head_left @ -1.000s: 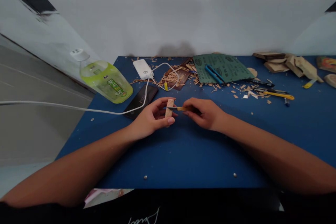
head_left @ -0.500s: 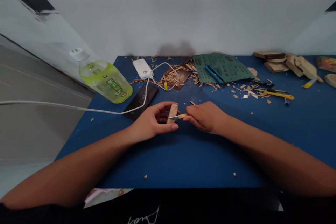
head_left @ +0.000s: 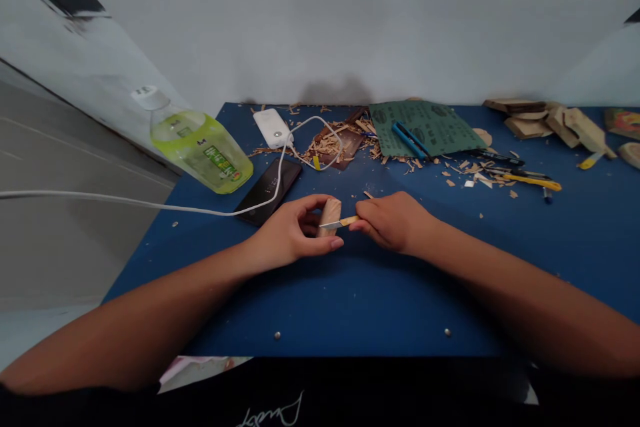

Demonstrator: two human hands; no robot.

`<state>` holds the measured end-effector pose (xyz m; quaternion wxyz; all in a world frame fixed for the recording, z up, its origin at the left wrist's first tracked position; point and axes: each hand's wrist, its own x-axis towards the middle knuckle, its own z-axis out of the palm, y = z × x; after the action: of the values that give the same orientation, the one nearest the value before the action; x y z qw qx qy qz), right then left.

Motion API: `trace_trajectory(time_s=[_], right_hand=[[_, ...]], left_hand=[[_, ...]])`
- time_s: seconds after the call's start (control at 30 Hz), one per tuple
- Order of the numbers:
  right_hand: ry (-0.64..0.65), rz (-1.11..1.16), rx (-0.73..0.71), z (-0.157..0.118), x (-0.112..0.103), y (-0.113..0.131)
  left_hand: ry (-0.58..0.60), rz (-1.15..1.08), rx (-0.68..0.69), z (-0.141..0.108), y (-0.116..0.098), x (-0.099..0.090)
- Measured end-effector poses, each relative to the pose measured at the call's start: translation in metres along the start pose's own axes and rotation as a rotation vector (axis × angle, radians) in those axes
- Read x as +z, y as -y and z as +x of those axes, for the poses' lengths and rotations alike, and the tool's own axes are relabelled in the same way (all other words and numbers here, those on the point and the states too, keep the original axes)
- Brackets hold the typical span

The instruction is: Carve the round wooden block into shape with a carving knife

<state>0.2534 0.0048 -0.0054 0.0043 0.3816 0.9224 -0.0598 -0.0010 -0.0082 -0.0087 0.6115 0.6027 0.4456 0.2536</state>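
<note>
A small pale wood block (head_left: 329, 215) stands between the thumb and fingers of my left hand (head_left: 290, 232), which is closed on it above the blue table (head_left: 320, 307). My right hand (head_left: 393, 221) is wrapped round the yellow handle of a small knife (head_left: 349, 221). Its blade points left and lies against the near face of the block. Most of the handle is hidden inside my right fist. A thin wood sliver (head_left: 369, 194) lies just beyond that hand.
Behind my left hand are a dark phone (head_left: 270, 191), a white power bank (head_left: 271, 128) with a cable and a yellow-green bottle (head_left: 203, 152). Wood shavings (head_left: 330, 145), green sandpaper (head_left: 440, 128) and a blue cutter (head_left: 410, 140) lie at the back; wood pieces (head_left: 555, 121) and a yellow tool (head_left: 533, 181) lie right.
The block has turned slightly in my left hand, so its face shows wider. Both hands keep their grips, and the blade stays against the wood.
</note>
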Motion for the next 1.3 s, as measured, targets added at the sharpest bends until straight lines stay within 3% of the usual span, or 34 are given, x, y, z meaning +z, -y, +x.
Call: trace_trajectory(time_s=[0.2, 0.3, 0.4, 0.57, 0.77, 0.87, 0.93, 0.97, 1.07, 1.17, 1.3], right_hand=[[0.032, -0.041, 0.205, 0.006, -0.005, -0.015], [-0.019, -0.043, 0.323, 0.006, -0.006, -0.030], [-0.048, -0.017, 0.250, 0.003, -0.007, -0.031], [0.055, -0.011, 0.080, 0.000, -0.007, -0.005], [0.094, -0.013, 0.056, 0.002, -0.009, 0.007], [0.080, -0.017, 0.186, 0.006, -0.011, -0.011], [0.044, -0.029, 0.406, 0.006, -0.012, -0.029], [-0.024, -0.039, 0.439, 0.005, -0.012, -0.037], [-0.150, -0.004, 0.336, 0.001, -0.009, -0.043], [-0.060, 0.081, 0.163, -0.002, -0.007, -0.025], [0.047, 0.101, 0.057, -0.002, -0.006, -0.002]], left_hand=[[-0.065, 0.046, -0.024, 0.004, -0.003, -0.008], [-0.034, 0.029, -0.009, 0.003, -0.005, -0.011], [-0.039, 0.003, 0.009, 0.001, -0.004, -0.010], [-0.072, -0.013, 0.034, 0.003, -0.001, -0.005], [-0.085, 0.027, 0.057, -0.001, -0.002, 0.001], [-0.054, 0.050, 0.054, -0.007, -0.006, 0.003], [0.016, 0.060, 0.051, -0.010, -0.008, 0.004], [0.044, 0.063, 0.053, -0.010, -0.009, 0.004], [-0.029, 0.061, 0.067, -0.007, -0.007, 0.002], [-0.143, 0.074, 0.091, -0.002, -0.005, -0.001], [-0.131, 0.120, 0.110, -0.002, -0.004, 0.001]])
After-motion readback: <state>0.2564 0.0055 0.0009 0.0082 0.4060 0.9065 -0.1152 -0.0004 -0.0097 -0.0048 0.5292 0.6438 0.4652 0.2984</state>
